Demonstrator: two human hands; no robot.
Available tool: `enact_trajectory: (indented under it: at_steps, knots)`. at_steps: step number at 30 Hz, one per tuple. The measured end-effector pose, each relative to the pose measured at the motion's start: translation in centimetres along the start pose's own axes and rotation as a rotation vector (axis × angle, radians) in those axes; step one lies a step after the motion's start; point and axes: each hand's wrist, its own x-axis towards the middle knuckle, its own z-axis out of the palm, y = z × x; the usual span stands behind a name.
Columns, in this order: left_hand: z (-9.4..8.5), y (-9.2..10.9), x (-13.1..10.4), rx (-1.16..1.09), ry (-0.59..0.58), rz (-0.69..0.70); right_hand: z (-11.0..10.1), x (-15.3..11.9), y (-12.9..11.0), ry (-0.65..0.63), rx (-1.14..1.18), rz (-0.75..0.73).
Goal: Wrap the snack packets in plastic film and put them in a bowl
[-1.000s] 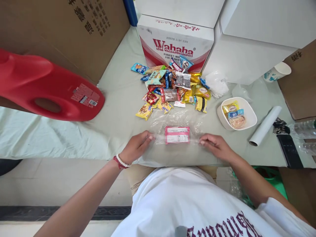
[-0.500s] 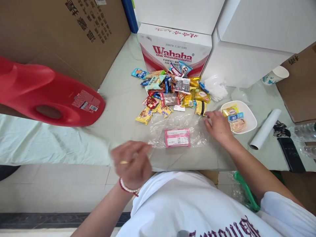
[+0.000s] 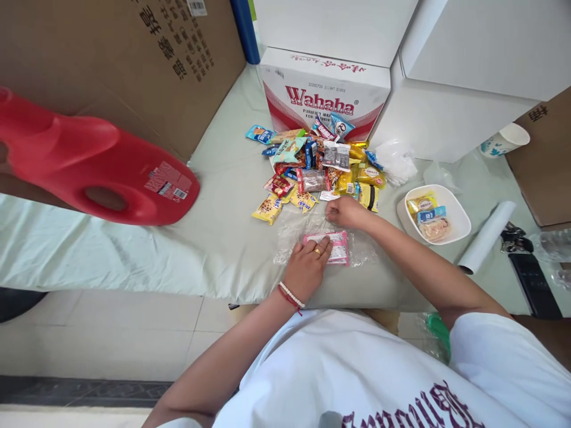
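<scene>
My left hand (image 3: pixel 307 261) lies flat, fingers stretched out, on a pink packet with a white label (image 3: pixel 341 248). That packet sits on or inside a clear plastic bag (image 3: pixel 292 229) spread on the table; I cannot tell which. My right hand (image 3: pixel 345 212) is closed at the bag's far edge, fingertips pinching the plastic. Just beyond it is a pile of wrapped snacks (image 3: pixel 313 179) in many colours, with a yellow and black packet (image 3: pixel 369 196) close to the right wrist.
On the right are a white bowl (image 3: pixel 461 224) holding several snacks, a white roll (image 3: pixel 487 238), keys (image 3: pixel 515 238) and a black phone (image 3: pixel 534 285). A red jug (image 3: pixel 129 178) stands left. Behind the pile is a Wahaha carton (image 3: pixel 325 89); a paper cup (image 3: pixel 504 141) lies tilted at the back right.
My left hand has come right and down onto the pink packet. My right hand has moved left from beside the bowl to the bag's far edge. The view has shifted slightly.
</scene>
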Motion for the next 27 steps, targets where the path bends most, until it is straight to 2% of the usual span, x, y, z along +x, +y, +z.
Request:
enact_trajectory:
  at_steps: [4,7,10,15,17,20,22,24,27]
  knots:
    - [0.0,0.1,-0.1,0.006,0.011,-0.005,-1.4,-2.4,0.0,0.157,-0.066,-0.275]
    - [0.1,0.2,0.0,0.011,0.028,0.003,-0.9,-5.7,-1.4,0.104,-0.202,-0.334]
    - [0.5,0.1,-0.1,-0.008,0.043,0.015,1.3,-8.8,-2.5,0.059,-0.287,-0.358]
    - [1.1,-1.4,-2.0,-0.167,0.156,-0.028,6.4,-11.1,-1.9,0.156,-0.207,-0.376]
    - [0.9,-2.5,-3.1,-0.274,0.248,-0.163,7.7,-11.4,-1.6,0.171,-0.164,-0.431]
    - [0.0,-4.5,-3.9,-0.393,0.433,-0.573,8.3,-12.0,-1.8,0.201,-0.12,-0.499]
    - [-0.6,-5.5,-3.6,-0.424,0.482,-0.789,8.1,-12.3,-2.1,0.221,-0.11,-0.512]
    - [-1.0,-5.9,-2.7,-0.406,0.406,-0.846,8.0,-12.5,-2.3,0.24,-0.112,-0.515]
    - [-1.7,-5.4,-1.5,-0.333,0.241,-0.783,8.5,-12.5,-2.1,0.27,-0.109,-0.491]
